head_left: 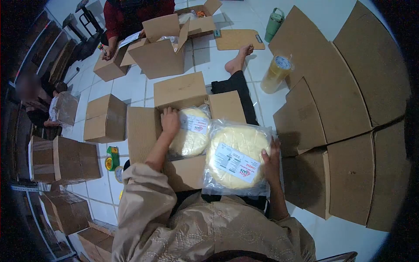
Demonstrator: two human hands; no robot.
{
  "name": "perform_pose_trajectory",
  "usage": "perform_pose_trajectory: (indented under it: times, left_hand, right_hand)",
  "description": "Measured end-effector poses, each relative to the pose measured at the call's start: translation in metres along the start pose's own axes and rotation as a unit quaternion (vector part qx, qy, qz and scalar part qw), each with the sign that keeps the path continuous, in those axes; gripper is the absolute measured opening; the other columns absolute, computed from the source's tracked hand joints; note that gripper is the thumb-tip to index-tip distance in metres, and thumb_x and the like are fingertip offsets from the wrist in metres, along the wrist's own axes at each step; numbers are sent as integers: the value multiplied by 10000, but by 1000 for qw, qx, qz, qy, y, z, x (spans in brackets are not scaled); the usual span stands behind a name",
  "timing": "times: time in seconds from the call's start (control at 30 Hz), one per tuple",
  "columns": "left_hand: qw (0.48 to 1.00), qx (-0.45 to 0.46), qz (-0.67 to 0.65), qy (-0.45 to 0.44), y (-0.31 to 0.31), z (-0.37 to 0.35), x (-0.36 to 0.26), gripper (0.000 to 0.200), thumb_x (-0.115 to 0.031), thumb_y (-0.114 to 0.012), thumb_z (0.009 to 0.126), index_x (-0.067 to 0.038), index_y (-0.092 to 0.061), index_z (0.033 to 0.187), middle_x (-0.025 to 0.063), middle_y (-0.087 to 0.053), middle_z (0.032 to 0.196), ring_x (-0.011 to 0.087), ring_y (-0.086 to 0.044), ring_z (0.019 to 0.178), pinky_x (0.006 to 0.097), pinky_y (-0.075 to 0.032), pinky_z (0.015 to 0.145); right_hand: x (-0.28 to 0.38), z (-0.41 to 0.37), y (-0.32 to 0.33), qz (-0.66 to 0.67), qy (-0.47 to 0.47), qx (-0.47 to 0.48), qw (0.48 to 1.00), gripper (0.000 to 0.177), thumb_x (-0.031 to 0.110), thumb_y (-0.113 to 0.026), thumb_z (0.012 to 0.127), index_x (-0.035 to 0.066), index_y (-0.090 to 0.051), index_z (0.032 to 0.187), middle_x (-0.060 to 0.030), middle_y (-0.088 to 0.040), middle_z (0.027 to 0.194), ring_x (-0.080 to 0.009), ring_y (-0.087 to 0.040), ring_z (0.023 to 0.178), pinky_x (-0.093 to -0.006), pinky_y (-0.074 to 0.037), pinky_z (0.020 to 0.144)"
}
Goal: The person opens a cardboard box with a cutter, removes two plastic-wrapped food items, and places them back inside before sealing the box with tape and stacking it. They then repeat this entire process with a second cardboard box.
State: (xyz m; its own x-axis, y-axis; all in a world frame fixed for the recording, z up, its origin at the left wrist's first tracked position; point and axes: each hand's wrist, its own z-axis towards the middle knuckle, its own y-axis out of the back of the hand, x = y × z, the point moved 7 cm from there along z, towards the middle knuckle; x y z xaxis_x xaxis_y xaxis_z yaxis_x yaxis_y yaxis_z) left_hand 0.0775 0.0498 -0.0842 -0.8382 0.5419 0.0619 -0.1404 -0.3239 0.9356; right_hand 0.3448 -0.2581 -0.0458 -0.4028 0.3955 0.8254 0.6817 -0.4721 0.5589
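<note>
In the head view an open cardboard box [185, 172] stands before me with its flaps spread. Inside it lies a clear bag with a pale round [190, 139], its printed label facing up. My left hand [170, 122] rests at that bag's upper left edge, by the box wall, fingers stretched out. A second, larger-looking labelled bag with a pale round [235, 146] is tilted over the box's right side. My right hand [271, 160] grips its right edge, thumb on top; the other fingers are partly hidden behind it.
Cardboard sheets [345, 131] lean at the right beside rolls of tape [275, 74]. A green tumbler [274, 25] and a wooden board [239, 39] are further back. A green tape dispenser [112, 158] and closed boxes [105, 118] lie left. Two other people handle boxes.
</note>
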Motion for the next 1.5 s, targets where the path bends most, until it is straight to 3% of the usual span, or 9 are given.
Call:
perform_pose_trajectory:
  times: [0.07,0.13,0.43,0.8,0.87,1.0,1.2,1.37,1.5]
  left_hand:
    - [981,5,-195,-10,56,-1,-42,322,-283,-548,838,2,-633,961,169,-620,835,275,-591,897,391,-452,759]
    - [800,198,-558,92,51,-14,-81,264,-215,-621,786,9,-646,924,116,-634,751,165,-587,729,340,-466,681]
    - [914,82,-391,71,29,2,7,143,-103,-586,771,1,-660,836,154,-645,705,222,-630,647,335,-489,611]
    - [986,134,97,-17,24,-2,-6,243,-130,-484,817,1,-580,998,174,-545,1047,321,-523,986,427,-445,795]
    - [990,33,-135,0,34,1,-35,288,-103,-543,751,16,-571,1011,224,-531,1016,368,-501,950,452,-410,797]
    - [879,168,-441,74,71,-11,-127,299,-237,-640,784,52,-592,846,205,-602,738,286,-587,644,351,-468,625]
    - [853,-52,-505,125,78,-23,-89,69,31,-500,806,-2,-552,836,88,-563,676,134,-547,633,270,-450,571]
    - [953,42,-243,174,62,-6,8,446,11,-470,788,-25,-388,1225,245,-590,844,402,-589,739,494,-445,625]
    - [991,38,-77,104,20,-5,49,350,-23,-512,797,-37,-485,1145,220,-600,855,363,-600,719,464,-479,611]
  right_hand:
    - [0,1,0,-31,-12,-8,999,680,364,-485,848,48,-237,1396,-274,-127,1436,-400,-84,1346,-508,-51,1079]
    - [4,0,-1,-64,-25,-10,998,683,370,-491,842,62,-242,1398,-267,-123,1440,-398,-68,1350,-529,-33,1072]
    - [-2,0,8,-95,12,-80,992,650,352,-481,853,55,-263,1388,-239,-158,1445,-385,-67,1354,-517,-22,1075]
    - [-28,3,4,339,-122,-87,929,575,338,-483,879,6,-345,1327,-185,-385,1331,-277,-381,1223,-360,-290,1027]
    - [-43,7,-8,447,-148,-41,881,553,338,-472,884,14,-357,1317,-155,-414,1309,-267,-405,1200,-373,-307,1012]
    - [-76,16,-35,635,-195,122,738,456,323,-465,897,44,-428,1256,-99,-512,1206,-245,-490,1102,-388,-368,962]
    - [-79,12,-6,573,-123,26,810,352,253,-511,900,8,-515,1153,-107,-556,1132,-216,-529,1019,-355,-426,892]
    - [-47,2,17,411,-106,-77,902,293,247,-497,919,5,-558,1072,-68,-577,1029,-159,-530,941,-306,-425,841]
    - [9,-9,49,242,-21,-137,960,262,215,-475,934,-20,-573,993,-46,-579,955,-108,-512,872,-267,-420,770]
